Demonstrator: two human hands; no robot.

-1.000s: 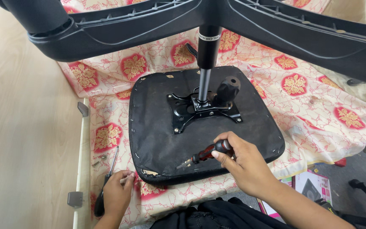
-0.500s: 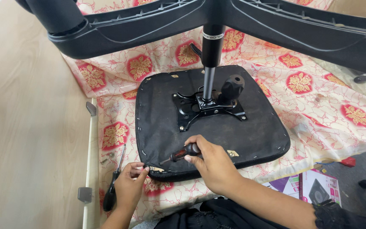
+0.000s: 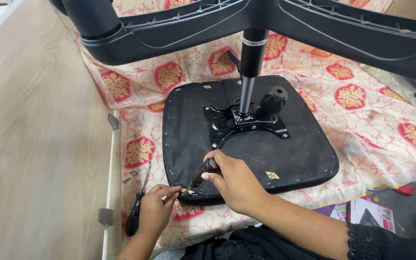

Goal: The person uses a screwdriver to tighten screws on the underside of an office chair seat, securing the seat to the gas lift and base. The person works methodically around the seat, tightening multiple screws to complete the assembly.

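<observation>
Gripping screwdriver, right hand angled down

The way above the upturned black seat is barred by the star-shaped chair base and the gas column, with the black knob beside it, while open room is left over the seat's right half and the patterned cloth.
</observation>
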